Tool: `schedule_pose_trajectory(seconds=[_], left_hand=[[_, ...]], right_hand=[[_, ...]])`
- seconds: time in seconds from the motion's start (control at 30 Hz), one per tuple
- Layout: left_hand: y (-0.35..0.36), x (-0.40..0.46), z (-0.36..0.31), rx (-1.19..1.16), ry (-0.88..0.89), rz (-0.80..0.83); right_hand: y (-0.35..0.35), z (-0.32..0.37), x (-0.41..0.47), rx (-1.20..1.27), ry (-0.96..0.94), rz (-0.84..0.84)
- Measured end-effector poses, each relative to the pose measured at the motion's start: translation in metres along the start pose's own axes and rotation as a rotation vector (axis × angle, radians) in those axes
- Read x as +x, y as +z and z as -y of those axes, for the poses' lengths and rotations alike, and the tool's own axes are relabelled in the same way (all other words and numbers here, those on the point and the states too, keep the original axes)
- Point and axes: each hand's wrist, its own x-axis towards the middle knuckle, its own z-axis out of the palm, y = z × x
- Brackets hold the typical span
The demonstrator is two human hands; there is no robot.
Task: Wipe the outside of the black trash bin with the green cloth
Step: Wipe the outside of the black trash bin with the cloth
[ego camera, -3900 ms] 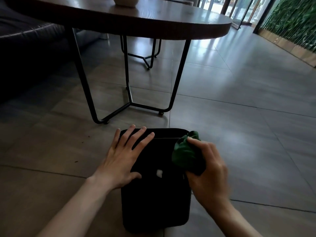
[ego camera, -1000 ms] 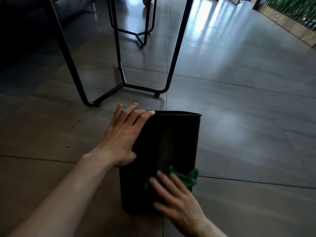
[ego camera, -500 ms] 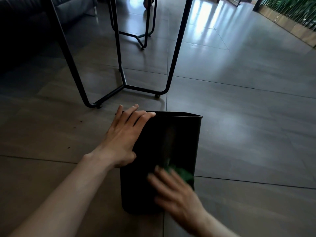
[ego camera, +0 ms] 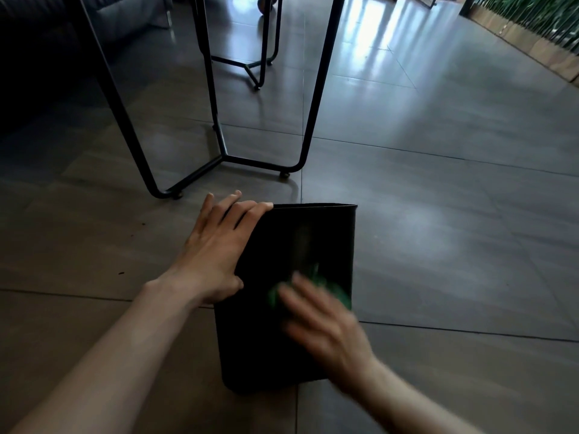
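Note:
The black trash bin (ego camera: 300, 242) lies tipped on the tiled floor, its rim pointing away from me. My left hand (ego camera: 216, 245) rests flat on the bin's left side near the rim, fingers spread over the edge. My right hand (ego camera: 326, 327), blurred by motion, presses the green cloth (ego camera: 340, 292) against the upper face of the bin, towards its right edge. Only patches of green show past the fingers.
Black metal table legs (ego camera: 219, 142) stand on the floor just beyond the bin. A dark sofa (ego camera: 37, 57) fills the far left. A second metal leg frame (ego camera: 260, 67) stands farther back. Open tiled floor (ego camera: 454, 214) stretches right; a planter edge (ego camera: 532, 48) runs far right.
The bin has gone from standing with the cloth at its rim to lying tipped. Over the last second my right hand slid the cloth up and right across its face; my left hand stayed put.

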Motion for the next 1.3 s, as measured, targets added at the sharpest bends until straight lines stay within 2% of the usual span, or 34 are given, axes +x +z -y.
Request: schedule_pose_trajectory(seconds=[0.03,0.13,0.2,0.23,0.27,0.37,0.4,0.43,0.5,0.57,0.63,0.7,0.77,0.8,0.87,0.93,0.97,1.03,1.17,1.23,1.3], left_hand=[[0.001,0.0,0.001,0.0,0.002,0.003],[0.004,0.001,-0.002,-0.022,0.027,0.004],[0.003,0.002,-0.003,-0.024,0.028,0.0],[0.003,0.002,-0.003,-0.022,0.023,0.0],[0.001,0.001,-0.003,-0.022,0.02,0.001],[-0.002,0.0,-0.006,-0.053,0.023,-0.012],[-0.003,-0.001,-0.007,-0.059,0.022,-0.012],[-0.004,-0.002,-0.006,-0.059,0.019,-0.007],[-0.004,-0.002,-0.005,-0.056,0.012,-0.001],[-0.004,-0.001,-0.007,-0.035,0.023,0.007],[-0.003,0.0,-0.009,-0.037,0.037,0.005],[-0.001,0.0,-0.01,-0.044,0.046,0.001],[-0.001,0.0,-0.008,-0.032,0.049,-0.006],[0.0,0.0,-0.008,-0.029,0.052,-0.006],[-0.001,0.001,-0.009,-0.03,0.062,-0.007],[-0.002,0.001,-0.008,-0.057,0.056,-0.011],[-0.004,0.001,-0.008,-0.067,0.049,-0.009],[-0.004,0.001,-0.007,-0.065,0.034,-0.01],[-0.002,-0.001,-0.01,-0.073,0.039,-0.002],[-0.002,0.0,-0.012,-0.08,0.042,-0.01],[-0.002,0.001,-0.011,-0.07,0.045,-0.007]], right_hand=[[0.009,0.016,-0.029,-0.056,-0.098,0.076],[0.013,0.031,-0.077,-0.306,-0.218,0.25],[-0.002,0.016,-0.058,-0.174,-0.271,0.285],[-0.008,0.007,-0.04,-0.064,-0.203,0.217],[-0.015,-0.004,-0.017,0.031,-0.055,0.112],[-0.035,-0.044,0.058,0.04,0.423,-0.201],[-0.035,-0.049,0.07,0.03,0.486,-0.245],[-0.032,-0.047,0.07,0.01,0.462,-0.243],[-0.016,-0.032,0.036,0.004,0.236,-0.157],[0.001,-0.002,-0.025,-0.004,-0.072,0.057],[0.007,0.02,-0.073,-0.149,-0.321,0.314],[0.001,0.019,-0.079,-0.209,-0.385,0.406],[-0.008,0.005,-0.052,-0.061,-0.252,0.221],[-0.015,-0.005,-0.028,0.035,-0.079,0.088],[-0.034,-0.032,0.032,0.045,0.277,-0.167],[-0.045,-0.052,0.074,-0.001,0.506,-0.289],[-0.045,-0.053,0.078,-0.025,0.514,-0.288],[-0.032,-0.037,0.047,-0.048,0.322,-0.187],[-0.012,0.019,-0.059,-0.074,-0.157,0.243],[-0.017,0.013,-0.061,-0.084,-0.191,0.298],[-0.027,-0.004,-0.024,-0.026,-0.015,0.144]])
